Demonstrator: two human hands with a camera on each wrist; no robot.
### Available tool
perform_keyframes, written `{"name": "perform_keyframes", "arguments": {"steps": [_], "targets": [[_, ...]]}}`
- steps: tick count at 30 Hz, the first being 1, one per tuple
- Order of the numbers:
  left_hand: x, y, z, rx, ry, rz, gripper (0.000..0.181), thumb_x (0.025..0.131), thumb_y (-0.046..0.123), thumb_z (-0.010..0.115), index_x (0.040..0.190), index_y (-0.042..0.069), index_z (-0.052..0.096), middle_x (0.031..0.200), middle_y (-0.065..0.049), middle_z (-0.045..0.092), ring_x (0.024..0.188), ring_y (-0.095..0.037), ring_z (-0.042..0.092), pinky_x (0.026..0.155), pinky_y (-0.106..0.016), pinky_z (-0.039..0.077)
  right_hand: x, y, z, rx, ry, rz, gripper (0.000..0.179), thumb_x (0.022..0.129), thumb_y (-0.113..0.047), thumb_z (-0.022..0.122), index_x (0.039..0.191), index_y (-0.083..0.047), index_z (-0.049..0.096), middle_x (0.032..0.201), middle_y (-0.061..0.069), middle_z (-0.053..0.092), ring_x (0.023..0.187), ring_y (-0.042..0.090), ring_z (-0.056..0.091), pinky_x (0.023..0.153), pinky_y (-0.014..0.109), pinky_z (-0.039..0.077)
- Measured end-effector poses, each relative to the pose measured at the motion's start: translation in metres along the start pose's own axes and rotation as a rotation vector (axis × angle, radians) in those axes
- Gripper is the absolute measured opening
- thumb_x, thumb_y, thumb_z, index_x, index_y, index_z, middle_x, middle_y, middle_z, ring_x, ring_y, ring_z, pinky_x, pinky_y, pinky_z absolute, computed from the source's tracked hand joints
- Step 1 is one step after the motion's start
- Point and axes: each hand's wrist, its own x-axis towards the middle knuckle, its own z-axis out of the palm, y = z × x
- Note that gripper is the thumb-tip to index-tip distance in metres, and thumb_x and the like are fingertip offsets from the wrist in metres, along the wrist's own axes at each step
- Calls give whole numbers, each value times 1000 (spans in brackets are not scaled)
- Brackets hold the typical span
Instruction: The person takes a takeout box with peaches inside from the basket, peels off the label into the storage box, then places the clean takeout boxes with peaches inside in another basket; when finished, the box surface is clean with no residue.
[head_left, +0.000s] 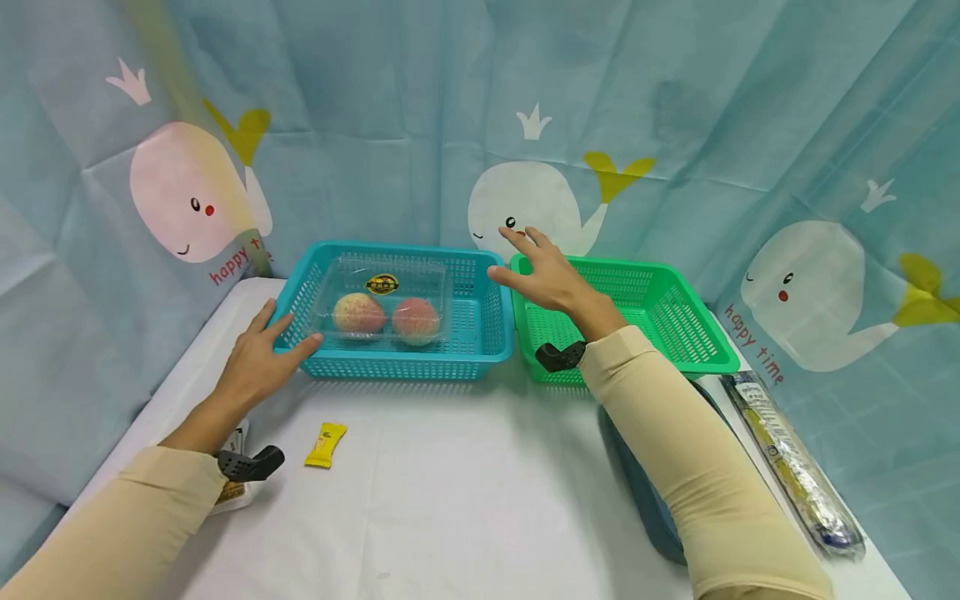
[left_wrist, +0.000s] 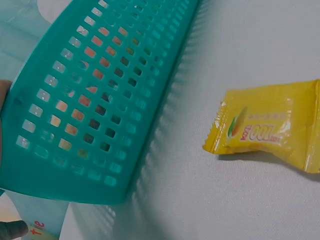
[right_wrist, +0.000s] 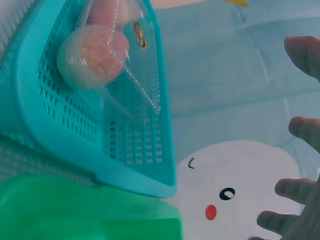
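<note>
A blue plastic basket [head_left: 405, 367] holds a clear lidded box [head_left: 420, 275] with two peaches inside, the left peach [head_left: 358, 314] beside the right peach [head_left: 416, 321]. My left hand [head_left: 258, 362] is at the basket's front left corner, fingers spread and the thumb reaching over the front rim. Over the place where the blue basket meets a green basket [head_left: 637, 283], my right hand [head_left: 551, 279] hovers with fingers spread and holds nothing. In the right wrist view, its fingers [right_wrist: 305, 130] stand apart from the box.
In front of the blue basket lies a small yellow wrapped packet [head_left: 326, 445]. A white package [head_left: 236, 492] sits partly behind my left wrist. Under my right forearm is a dark blue container [head_left: 645, 492]; a long clear-wrapped pack [head_left: 795, 458] lies at the right edge. A printed curtain [head_left: 360, 125] hangs behind.
</note>
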Motion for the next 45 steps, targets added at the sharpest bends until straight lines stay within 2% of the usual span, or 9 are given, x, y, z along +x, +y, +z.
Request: {"name": "perform_keyframes", "arguments": {"steps": [4, 6, 10, 12, 17, 25, 33, 39, 45], "targets": [[-1, 0, 2, 8, 14, -6, 87, 93, 58, 50, 149, -4, 26, 159, -17, -1, 137, -52, 11, 98, -73, 20, 8, -1, 7, 51, 4, -9, 77, 90, -62, 52, 154, -33, 21, 159, 8, 9, 143, 33, 15, 106, 62, 23], [-2, 0, 2, 9, 15, -11, 87, 93, 58, 50, 149, -4, 25, 159, -17, -1, 137, -52, 12, 97, -74, 21, 13, -2, 11, 80, -3, -21, 77, 90, -61, 53, 154, -33, 22, 159, 4, 13, 143, 28, 15, 107, 59, 24], [-4, -1, 3, 6, 16, -16, 88, 93, 58, 50, 150, -3, 24, 159, -17, -1, 137, -52, 12, 97, -74, 21, 21, -6, 20, 165, -62, -22, 76, 91, -56, 55, 154, -31, 22, 158, -3, 17, 141, 27, 23, 107, 54, 28], [-3, -1, 4, 5, 20, -17, 88, 93, 58, 50, 150, -3, 24, 159, -16, -1, 137, -52, 12, 97, -74, 21, 24, -9, 25, 200, -101, 8, 77, 91, -55, 57, 155, -31, 21, 158, -6, 17, 139, 29, 27, 107, 53, 29], [-2, 1, 5, 4, 27, -11, 87, 93, 58, 50, 150, -3, 25, 160, -15, -2, 137, -52, 11, 97, -74, 21, 32, -15, 37, 277, -163, 107, 78, 89, -56, 59, 154, -34, 21, 159, -4, 15, 142, 27, 20, 106, 54, 28], [-1, 0, 5, 28, 37, -8, 87, 93, 59, 48, 149, -3, 26, 160, -15, -1, 136, -53, 15, 97, -73, 22, 44, -19, 64, 450, -232, 203, 81, 89, -50, 64, 155, -31, 21, 158, 8, 18, 131, 32, 38, 88, 51, 48], [2, -2, 6, 28, 35, -14, 87, 93, 59, 48, 150, -2, 25, 160, -14, -1, 137, -52, 14, 97, -74, 22, 53, -23, 84, 538, -237, 248, 80, 89, -46, 66, 155, -32, 23, 155, 14, 23, 133, 34, 36, 84, 55, 50], [2, -1, 6, 31, 39, -13, 86, 93, 59, 48, 150, -1, 25, 160, -15, -1, 137, -52, 15, 96, -74, 23, 58, -26, 98, 601, -196, 285, 74, 90, -44, 66, 153, -34, 28, 154, 13, 25, 132, 32, 37, 84, 57, 50], [1, -1, 6, 30, 40, -15, 87, 93, 59, 48, 150, -2, 26, 160, -15, -1, 136, -52, 15, 97, -73, 23, 60, -27, 112, 646, -205, 310, 73, 91, -40, 66, 153, -32, 28, 156, 7, 23, 132, 33, 37, 82, 56, 51]]}}
